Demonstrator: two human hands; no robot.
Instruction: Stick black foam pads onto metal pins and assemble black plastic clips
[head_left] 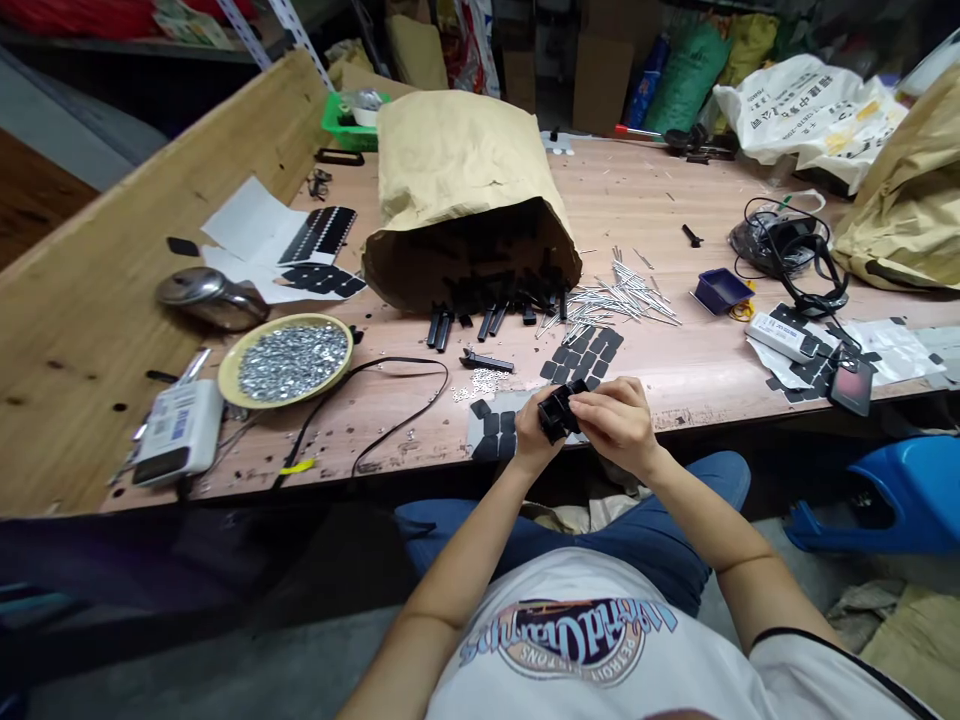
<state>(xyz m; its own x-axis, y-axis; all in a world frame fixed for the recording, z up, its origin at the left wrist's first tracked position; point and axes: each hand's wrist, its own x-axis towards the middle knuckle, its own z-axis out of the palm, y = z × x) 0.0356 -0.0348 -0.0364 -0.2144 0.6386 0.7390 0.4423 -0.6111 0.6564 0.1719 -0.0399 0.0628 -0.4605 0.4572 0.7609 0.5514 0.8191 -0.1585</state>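
Both my hands meet at the near edge of the wooden table (675, 370). My left hand (531, 432) is closed round a small black plastic part (559, 410). My right hand (616, 422) pinches the same part from the right, fingers curled on it. Just beyond the hands lie a sheet of black adhesive pads (495, 425) and more pads (583, 352). A single black plastic piece (486, 361) lies a little farther out.
A brown paper sack (461, 170) lies on its side spilling black plastic pieces (480, 315). Metal pins (619, 297) are piled to its right. A yellow plate (289, 362) of small metal bits, a black cable (397, 400), a blue tray (721, 290) and a phone (851, 385) surround the spot.
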